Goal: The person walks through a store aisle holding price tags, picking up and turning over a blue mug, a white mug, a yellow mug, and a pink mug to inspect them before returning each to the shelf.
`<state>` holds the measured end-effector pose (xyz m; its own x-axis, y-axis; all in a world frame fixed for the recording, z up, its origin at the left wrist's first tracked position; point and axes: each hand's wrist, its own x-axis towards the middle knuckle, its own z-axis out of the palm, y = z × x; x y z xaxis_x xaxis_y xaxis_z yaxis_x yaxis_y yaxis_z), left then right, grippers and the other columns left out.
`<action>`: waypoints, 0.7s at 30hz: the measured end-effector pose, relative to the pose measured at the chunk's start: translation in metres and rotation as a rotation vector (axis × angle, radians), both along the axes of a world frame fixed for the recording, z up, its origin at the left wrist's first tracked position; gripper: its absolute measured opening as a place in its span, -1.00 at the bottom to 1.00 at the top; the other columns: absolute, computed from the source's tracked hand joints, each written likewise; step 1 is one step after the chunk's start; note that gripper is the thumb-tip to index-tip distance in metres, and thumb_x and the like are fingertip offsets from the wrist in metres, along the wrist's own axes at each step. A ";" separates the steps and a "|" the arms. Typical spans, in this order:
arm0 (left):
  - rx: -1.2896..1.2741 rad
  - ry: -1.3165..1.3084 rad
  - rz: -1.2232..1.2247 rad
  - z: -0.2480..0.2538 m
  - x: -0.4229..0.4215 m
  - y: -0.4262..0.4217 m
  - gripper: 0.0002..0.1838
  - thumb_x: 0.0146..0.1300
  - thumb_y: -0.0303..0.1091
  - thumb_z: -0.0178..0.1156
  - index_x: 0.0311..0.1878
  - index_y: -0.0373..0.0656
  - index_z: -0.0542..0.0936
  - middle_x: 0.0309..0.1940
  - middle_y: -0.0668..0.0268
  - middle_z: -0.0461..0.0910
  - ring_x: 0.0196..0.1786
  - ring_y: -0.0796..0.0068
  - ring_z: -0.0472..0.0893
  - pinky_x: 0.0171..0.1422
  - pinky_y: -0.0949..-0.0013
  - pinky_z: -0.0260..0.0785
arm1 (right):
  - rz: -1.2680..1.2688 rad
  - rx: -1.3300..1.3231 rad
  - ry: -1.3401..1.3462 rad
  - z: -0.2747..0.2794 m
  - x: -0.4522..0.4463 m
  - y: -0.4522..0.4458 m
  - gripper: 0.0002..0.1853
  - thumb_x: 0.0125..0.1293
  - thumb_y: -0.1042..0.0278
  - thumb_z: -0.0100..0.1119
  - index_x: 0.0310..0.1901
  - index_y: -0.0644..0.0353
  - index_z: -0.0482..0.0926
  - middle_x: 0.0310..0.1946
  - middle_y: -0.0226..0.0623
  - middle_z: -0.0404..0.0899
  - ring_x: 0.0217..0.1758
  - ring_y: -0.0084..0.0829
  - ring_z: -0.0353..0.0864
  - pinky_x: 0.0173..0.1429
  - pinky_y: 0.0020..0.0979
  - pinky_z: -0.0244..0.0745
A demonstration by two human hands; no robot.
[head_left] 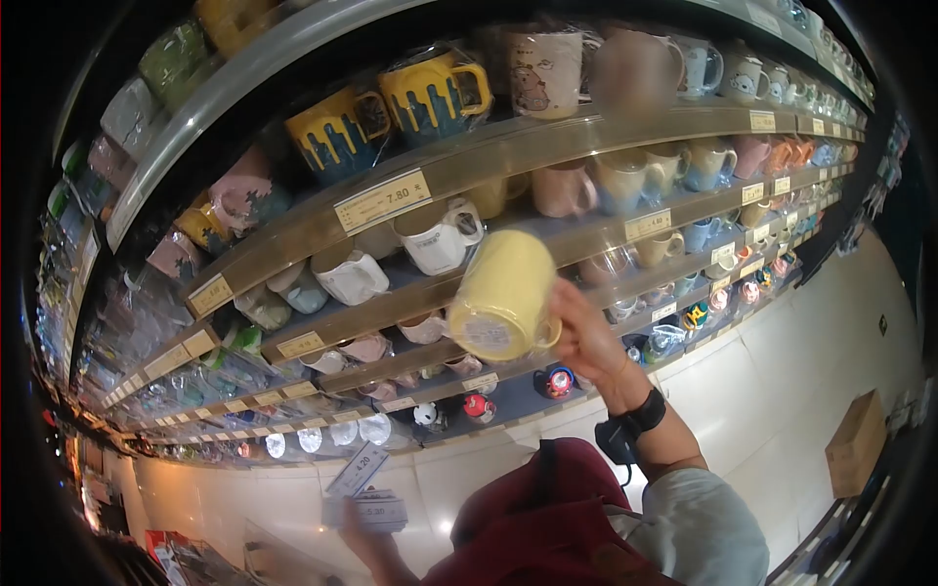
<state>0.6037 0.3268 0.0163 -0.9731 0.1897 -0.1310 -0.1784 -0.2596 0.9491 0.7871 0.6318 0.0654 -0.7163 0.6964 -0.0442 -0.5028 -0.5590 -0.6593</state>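
A pale yellow mug point(508, 288) is tilted in front of the shelves, its base with a round sticker turned toward me. My right hand point(583, 337) is closed round its handle side. Low in the view, my left hand point(366, 542) holds a stack of printed price labels point(376, 511), with one label point(358, 469) standing up at an angle above the rest. White mugs point(435, 239) sit on the shelf just behind the yellow mug. Above them, yellow mugs with dark blue drips point(433, 95) stand near a price tag point(383, 201) reading 7.80.
Shelves with several rows of wrapped mugs point(562, 190) curve across the view, with price tags along their edges. A cardboard box point(857, 444) stands on the pale floor point(782, 371) at the right. Red items point(171, 559) lie at the lower left.
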 end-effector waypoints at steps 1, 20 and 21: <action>-0.002 0.008 -0.014 0.000 -0.001 0.002 -0.61 0.17 -0.31 -0.07 -0.02 -0.42 0.29 -0.29 0.06 0.45 -0.30 0.26 0.52 -0.32 0.29 0.43 | -0.014 -0.002 0.008 -0.001 0.000 -0.007 -0.81 0.26 0.37 -0.13 -0.08 -0.02 0.31 -0.50 -0.55 0.38 -0.71 -0.81 0.08 -0.66 -0.77 0.00; 0.050 -0.011 -0.156 -0.003 -0.009 -0.007 -0.66 0.18 -0.38 -0.03 -0.02 -0.36 0.28 -0.29 0.14 0.46 -0.28 0.34 0.51 -0.27 0.33 0.45 | 0.113 -0.038 0.236 0.029 0.012 -0.062 -0.72 0.30 0.39 -0.25 0.05 0.02 0.23 -0.49 -0.54 0.32 -0.73 -0.86 -0.04 -0.70 -0.82 -0.13; 0.056 -0.019 -0.145 -0.002 -0.009 -0.007 -0.66 0.17 -0.38 -0.03 -0.01 -0.35 0.28 -0.29 0.14 0.45 -0.27 0.33 0.51 -0.27 0.33 0.45 | 0.117 -0.040 0.245 0.029 0.011 -0.062 -0.72 0.29 0.39 -0.25 0.05 0.03 0.23 -0.49 -0.54 0.32 -0.73 -0.86 -0.03 -0.70 -0.82 -0.13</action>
